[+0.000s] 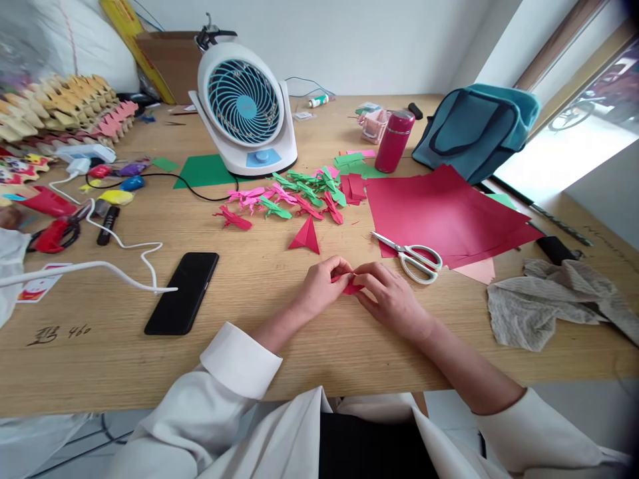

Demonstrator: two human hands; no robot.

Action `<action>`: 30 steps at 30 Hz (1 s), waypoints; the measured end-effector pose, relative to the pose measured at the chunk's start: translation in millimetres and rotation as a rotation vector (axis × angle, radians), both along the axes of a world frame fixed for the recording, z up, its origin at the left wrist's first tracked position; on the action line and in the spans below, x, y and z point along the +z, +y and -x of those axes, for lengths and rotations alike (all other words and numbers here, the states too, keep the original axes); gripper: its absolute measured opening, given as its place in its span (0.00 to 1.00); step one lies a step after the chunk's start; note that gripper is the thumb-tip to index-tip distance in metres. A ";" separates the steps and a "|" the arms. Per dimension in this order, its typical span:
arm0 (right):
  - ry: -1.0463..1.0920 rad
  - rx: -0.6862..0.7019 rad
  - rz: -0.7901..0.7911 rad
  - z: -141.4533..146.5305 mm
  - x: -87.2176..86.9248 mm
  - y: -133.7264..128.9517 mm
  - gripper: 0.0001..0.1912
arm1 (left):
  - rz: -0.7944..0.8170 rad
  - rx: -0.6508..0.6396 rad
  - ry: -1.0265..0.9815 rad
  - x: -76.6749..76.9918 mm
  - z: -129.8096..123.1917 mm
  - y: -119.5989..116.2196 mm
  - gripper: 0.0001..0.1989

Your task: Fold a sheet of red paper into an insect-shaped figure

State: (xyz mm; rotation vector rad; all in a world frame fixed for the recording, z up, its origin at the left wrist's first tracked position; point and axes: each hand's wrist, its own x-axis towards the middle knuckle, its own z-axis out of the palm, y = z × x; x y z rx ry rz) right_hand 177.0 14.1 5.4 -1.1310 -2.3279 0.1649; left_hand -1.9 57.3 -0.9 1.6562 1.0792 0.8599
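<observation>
Between my two hands, just above the wooden table [309, 339], is a small piece of red paper [351, 289], mostly covered by my fingers. My left hand [322, 286] pinches its left side. On the other side, my right hand [387, 293] grips the paper with thumb and fingertips. A folded red paper triangle [305, 237] lies just beyond them. Farther back is a loose group of folded paper figures in green [304, 186], pink [252, 196] and red [233, 218]. White-handled scissors [410, 257] rest to the right, their blades touching the red sheets [444, 213].
A white fan [244, 100] stands at the back, near a red flask [394, 141] and a teal bag [474, 130]. At left lie a black phone [182, 293] and a white cable [90, 269]. A crumpled cloth [544, 303] sits at right.
</observation>
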 end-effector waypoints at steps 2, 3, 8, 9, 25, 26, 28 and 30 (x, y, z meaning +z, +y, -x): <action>-0.097 -0.010 -0.058 -2.0 -0.1 -4.6 0.05 | -0.054 -0.008 0.050 0.9 -1.5 -3.2 0.02; -0.135 -0.016 -0.076 -3.3 -0.3 -7.0 0.05 | -0.088 -0.012 0.079 0.9 -2.1 -4.3 0.03; -0.218 -0.030 -0.135 -7.0 -3.3 -15.3 0.06 | -0.257 -0.106 0.186 -1.6 -2.4 -6.7 0.06; -0.225 -0.027 -0.134 -6.6 -4.3 -15.8 0.07 | -0.295 -0.134 0.218 -1.8 -1.8 -6.9 0.06; -0.135 0.048 0.020 -4.0 -10.3 -15.6 0.08 | -0.587 -0.335 0.435 -3.3 25.6 -29.4 0.07; -0.130 0.047 0.025 -4.0 -10.6 -15.3 0.09 | -0.602 -0.348 0.444 -2.6 27.7 -30.9 0.06; -0.111 0.042 0.039 -3.9 -10.9 -15.0 0.09 | -0.635 -0.366 0.476 -2.2 29.6 -32.7 0.06; -0.082 0.036 0.053 -3.8 -10.9 -14.9 0.10 | -0.658 -0.367 0.514 -2.8 28.9 -33.1 0.07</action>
